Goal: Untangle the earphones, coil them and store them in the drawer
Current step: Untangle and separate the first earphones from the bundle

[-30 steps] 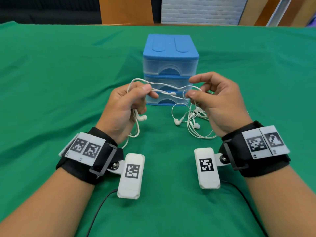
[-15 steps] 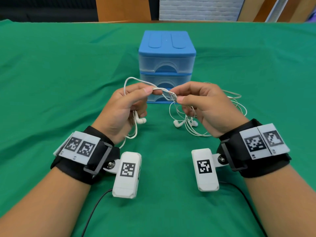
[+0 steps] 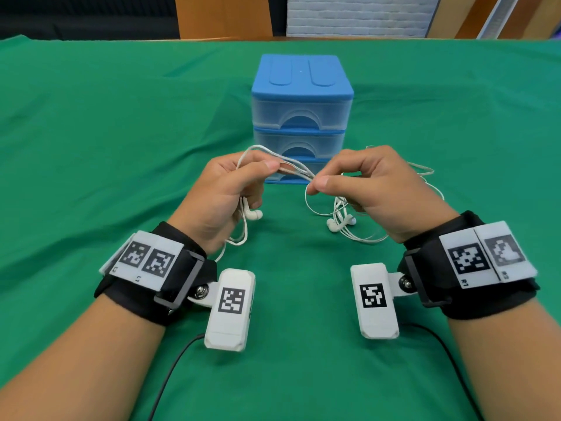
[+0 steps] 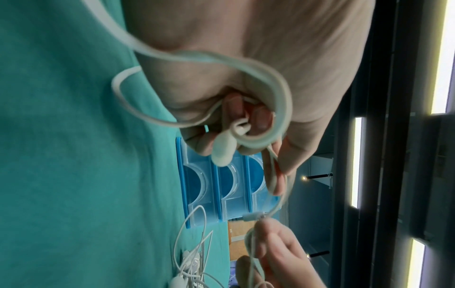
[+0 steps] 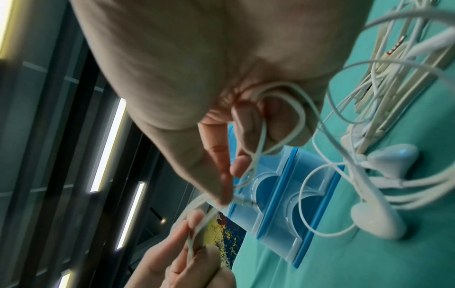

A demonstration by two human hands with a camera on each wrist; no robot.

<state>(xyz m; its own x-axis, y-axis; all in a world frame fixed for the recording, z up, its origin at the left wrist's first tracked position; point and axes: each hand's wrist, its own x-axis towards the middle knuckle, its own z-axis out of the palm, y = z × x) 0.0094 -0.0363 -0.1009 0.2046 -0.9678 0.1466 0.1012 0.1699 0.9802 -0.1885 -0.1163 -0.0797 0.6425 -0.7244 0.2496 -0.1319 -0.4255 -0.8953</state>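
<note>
White earphones [image 3: 343,221] are held up over the green cloth in front of the blue drawer unit [image 3: 301,117]. My left hand [image 3: 230,189] pinches a bundle of cable strands between thumb and fingers; one earbud [image 4: 222,150] dangles under its palm. My right hand [image 3: 367,183] pinches the same strands near the jack plug [image 4: 253,216], a few centimetres to the right of the left fingertips. More loops and earbuds [image 5: 376,220] lie on the cloth under the right hand. All three drawers look closed.
A green cloth [image 3: 91,147] covers the whole table. The drawer unit stands just beyond my hands. White camera modules [image 3: 232,308] hang from both wristbands, with black leads [image 3: 170,375] trailing toward me. Wooden furniture and a white brick wall stand beyond the far edge.
Both hands came closer together, the right sliding left along the cable toward the left. The long stretched span of cable between them is now short.
</note>
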